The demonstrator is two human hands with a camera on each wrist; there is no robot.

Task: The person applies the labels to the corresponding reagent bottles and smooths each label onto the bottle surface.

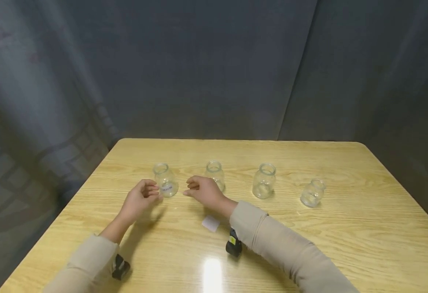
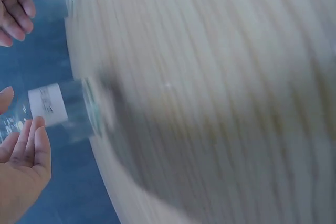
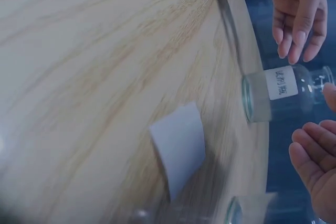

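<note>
A clear glass jar (image 1: 165, 181) with a white printed label (image 3: 281, 83) stands upright at the left of a row of jars. My left hand (image 1: 137, 203) is just left of this jar, fingers loosely bent and fingertips close to the glass. To its right, my right hand (image 1: 207, 193) is held with relaxed fingers toward the jar and nothing between them. Behind the right hand stands a second glass jar (image 1: 215, 169), its lower part partly covered. In the right wrist view, the label faces the camera between the two hands.
Two more glass jars stand to the right: a round one (image 1: 264, 181) and a smaller one (image 1: 312, 193). A small white paper piece (image 1: 211, 223) lies below my right hand, its edge lifted. The wooden table (image 1: 364, 228) ends at dark curtains (image 1: 199, 73).
</note>
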